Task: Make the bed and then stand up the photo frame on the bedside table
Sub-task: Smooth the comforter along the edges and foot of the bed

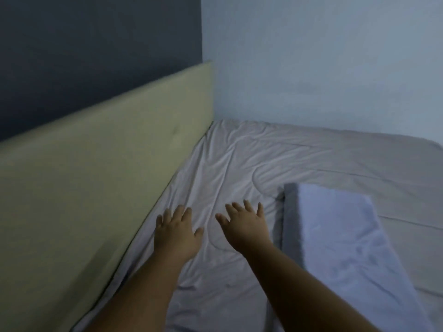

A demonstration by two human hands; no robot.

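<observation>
A pale, wrinkled bed sheet (pixel 275 164) covers the mattress, which fills the middle and right of the head view. My left hand (pixel 176 232) lies flat on the sheet with fingers spread, close to the headboard. My right hand (pixel 244 225) is also flat on the sheet, fingers spread, a short way to the right of the left one. A folded light-blue blanket (pixel 335 240) lies on the sheet just right of my right hand. Neither the photo frame nor the bedside table is in view.
A beige padded headboard (pixel 96 176) runs along the left edge of the mattress, below a dark blue wall (pixel 96 44). A pale wall (pixel 323 63) borders the far side of the bed.
</observation>
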